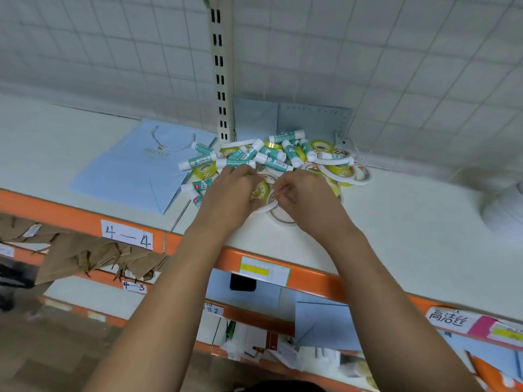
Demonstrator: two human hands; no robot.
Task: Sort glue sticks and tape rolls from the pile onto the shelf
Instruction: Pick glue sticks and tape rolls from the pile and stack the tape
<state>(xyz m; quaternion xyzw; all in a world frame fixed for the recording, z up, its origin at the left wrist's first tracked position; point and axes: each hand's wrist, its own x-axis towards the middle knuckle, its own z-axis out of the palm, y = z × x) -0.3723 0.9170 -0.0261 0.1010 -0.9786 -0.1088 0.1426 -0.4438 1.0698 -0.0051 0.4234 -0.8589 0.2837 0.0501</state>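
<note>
A mixed pile [278, 158] of white-and-teal glue sticks and yellow and white tape rolls lies on the white shelf [396, 222] by the slotted upright. My left hand [230, 195] reaches into the pile's near edge with curled fingers, beside a yellow tape roll [261, 190]. My right hand [304, 195] pinches a thin white tape roll [267, 207] that both hands seem to touch. A clear tape roll [281, 217] lies under it. What the left fingers hold is hidden.
A flat pale-blue paper bag [135, 165] lies left of the pile; more blue bags [291, 118] lean at the back. The orange shelf edge [311, 275] carries a label "4—4" [127, 234]. A blurred white object [503, 205] sits at the right.
</note>
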